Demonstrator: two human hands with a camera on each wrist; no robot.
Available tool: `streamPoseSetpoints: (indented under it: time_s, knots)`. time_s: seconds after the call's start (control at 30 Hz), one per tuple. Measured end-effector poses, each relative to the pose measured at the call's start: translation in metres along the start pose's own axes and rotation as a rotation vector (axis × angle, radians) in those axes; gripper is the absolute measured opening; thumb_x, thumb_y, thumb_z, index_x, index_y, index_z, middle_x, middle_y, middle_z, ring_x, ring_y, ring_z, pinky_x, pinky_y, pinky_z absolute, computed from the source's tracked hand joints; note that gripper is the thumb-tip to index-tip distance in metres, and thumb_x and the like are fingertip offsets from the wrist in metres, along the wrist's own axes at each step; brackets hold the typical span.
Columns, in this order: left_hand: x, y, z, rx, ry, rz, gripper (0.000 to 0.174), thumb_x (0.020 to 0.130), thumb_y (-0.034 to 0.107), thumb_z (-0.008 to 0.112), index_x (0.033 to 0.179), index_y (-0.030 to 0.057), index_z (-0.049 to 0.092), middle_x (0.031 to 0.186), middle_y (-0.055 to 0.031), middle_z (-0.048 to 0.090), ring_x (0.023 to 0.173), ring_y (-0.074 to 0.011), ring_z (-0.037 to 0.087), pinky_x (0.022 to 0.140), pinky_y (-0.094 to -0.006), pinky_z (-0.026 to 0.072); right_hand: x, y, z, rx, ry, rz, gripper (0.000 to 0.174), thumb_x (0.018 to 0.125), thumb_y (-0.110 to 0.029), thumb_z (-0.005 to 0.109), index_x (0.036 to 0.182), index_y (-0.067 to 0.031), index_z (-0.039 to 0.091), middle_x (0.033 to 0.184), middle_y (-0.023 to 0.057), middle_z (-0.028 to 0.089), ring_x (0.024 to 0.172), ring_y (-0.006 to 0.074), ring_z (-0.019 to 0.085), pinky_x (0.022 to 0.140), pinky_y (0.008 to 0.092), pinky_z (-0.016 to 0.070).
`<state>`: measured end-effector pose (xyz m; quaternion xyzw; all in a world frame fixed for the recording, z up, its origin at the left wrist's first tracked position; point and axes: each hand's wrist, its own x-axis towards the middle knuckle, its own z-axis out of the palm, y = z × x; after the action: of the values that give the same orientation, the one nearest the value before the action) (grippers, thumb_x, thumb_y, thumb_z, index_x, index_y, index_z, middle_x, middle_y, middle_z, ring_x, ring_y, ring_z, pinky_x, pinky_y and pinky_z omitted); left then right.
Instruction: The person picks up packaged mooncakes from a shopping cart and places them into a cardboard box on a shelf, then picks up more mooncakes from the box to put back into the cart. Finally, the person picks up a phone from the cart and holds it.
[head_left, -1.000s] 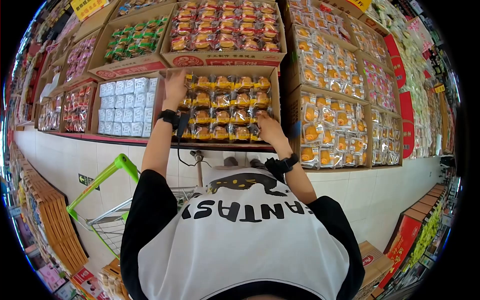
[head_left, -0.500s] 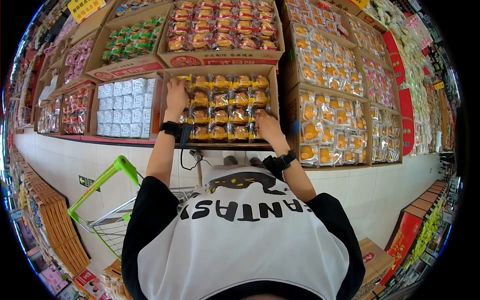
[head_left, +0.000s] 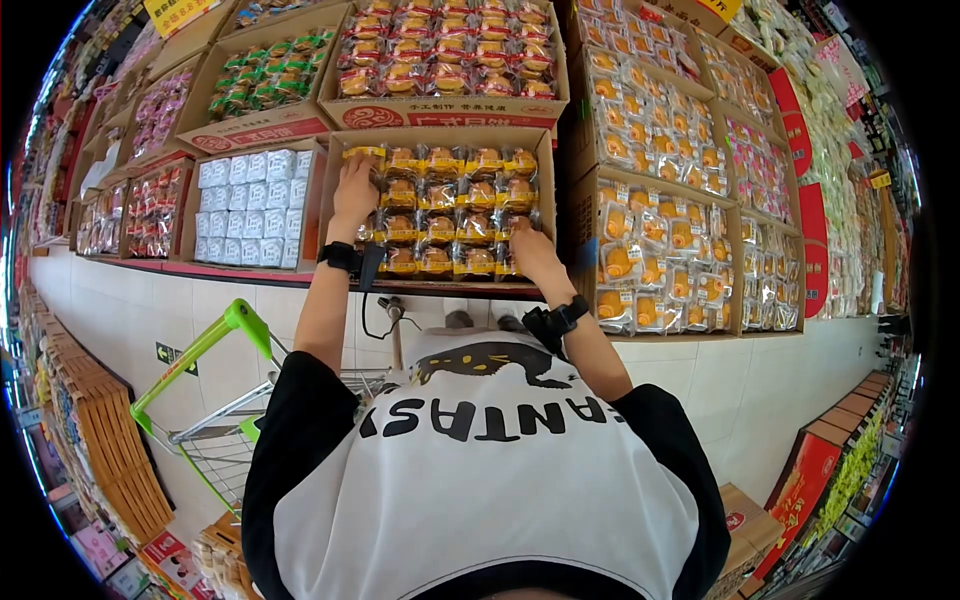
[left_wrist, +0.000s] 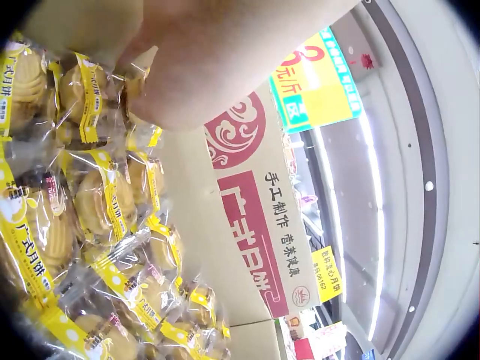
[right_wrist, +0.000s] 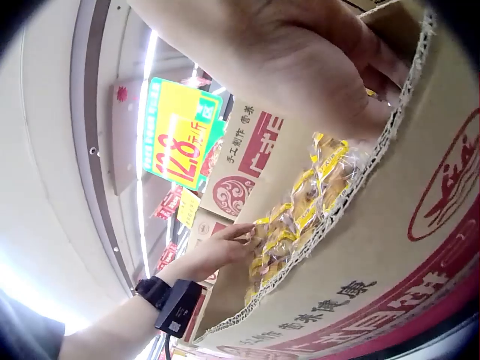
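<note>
Rows of clear-and-yellow wrapped mooncakes (head_left: 440,197) fill an open cardboard box (head_left: 440,143) in front of me. My left hand (head_left: 354,195) reaches over the box's left side, its fingers on the mooncakes at the back left corner. One yellow packet (head_left: 364,152) shows just beyond its fingertips. In the right wrist view the left hand (right_wrist: 217,255) has extended fingers touching the packets. On the right side, my right hand (head_left: 538,255) reaches down onto the mooncakes near the front corner. Its fingertips are hidden behind the box's cut edge (right_wrist: 360,187) in the right wrist view.
A box of white-wrapped packets (head_left: 252,210) stands left. Behind is a raised box of red-wrapped mooncakes (head_left: 445,50); more boxes of orange-coloured pastries (head_left: 665,255) stand right. A green-handled shopping cart (head_left: 195,360) is at my left, on a tiled floor (head_left: 760,390).
My left hand has drawn slightly back from the box's back left corner, and a yellow packet now shows past its fingertips. The right hand stays at nearly the same place.
</note>
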<state>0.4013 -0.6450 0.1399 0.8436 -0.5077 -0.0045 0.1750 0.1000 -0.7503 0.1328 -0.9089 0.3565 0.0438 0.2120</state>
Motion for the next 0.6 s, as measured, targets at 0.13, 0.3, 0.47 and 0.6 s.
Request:
streamPoseSetpoints:
  time_s: [0.13,0.3,0.47,0.6]
  knots:
    - [-0.007,0.001,-0.003,-0.034,0.004,0.018,0.049,0.07,-0.002,0.049,0.117,0.0077,0.044,0.128,-0.0127,0.036,0.116,-0.0353,0.034,0.092,-0.0398,0.0361,0.0,-0.004,0.001,-0.005,-0.004,0.025,0.017,0.068,0.001,0.052,0.082,0.01,0.056,0.086,0.0292,0.055,0.076,0.0381,0.058,0.068,0.0422,0.0484]
    - [-0.016,-0.002,0.005,-0.115,-0.097,-0.073,0.047,0.072,-0.002,0.047,0.118,0.007,0.042,0.131,-0.0137,0.033,0.116,-0.037,0.034,0.094,-0.041,0.0349,-0.005,-0.006,-0.016,-0.074,-0.135,-0.088,0.018,0.068,0.001,0.052,0.084,0.0086,0.056,0.092,0.0287,0.054,0.078,0.0379,0.058,0.068,0.0421,0.0483]
    - [-0.02,0.0,0.005,-0.135,0.033,-0.026,0.046,0.074,-0.003,0.044,0.119,0.007,0.041,0.13,-0.0139,0.034,0.114,-0.0371,0.036,0.092,-0.0412,0.0363,-0.011,-0.007,-0.03,-0.058,-0.186,-0.094,0.019,0.069,0.0,0.052,0.087,0.0051,0.057,0.095,0.0269,0.054,0.081,0.0376,0.057,0.071,0.0418,0.0477]
    - [-0.027,0.038,-0.045,-0.243,0.126,-0.018,0.041,0.078,-0.002,0.043,0.117,0.0068,0.043,0.123,-0.0138,0.042,0.105,-0.0325,0.046,0.084,-0.0385,0.04,-0.015,-0.006,-0.044,0.045,-0.052,-0.208,0.026,0.071,-0.006,0.056,0.096,0.0012,0.056,0.097,0.0224,0.055,0.082,0.0345,0.058,0.073,0.0401,0.0468]
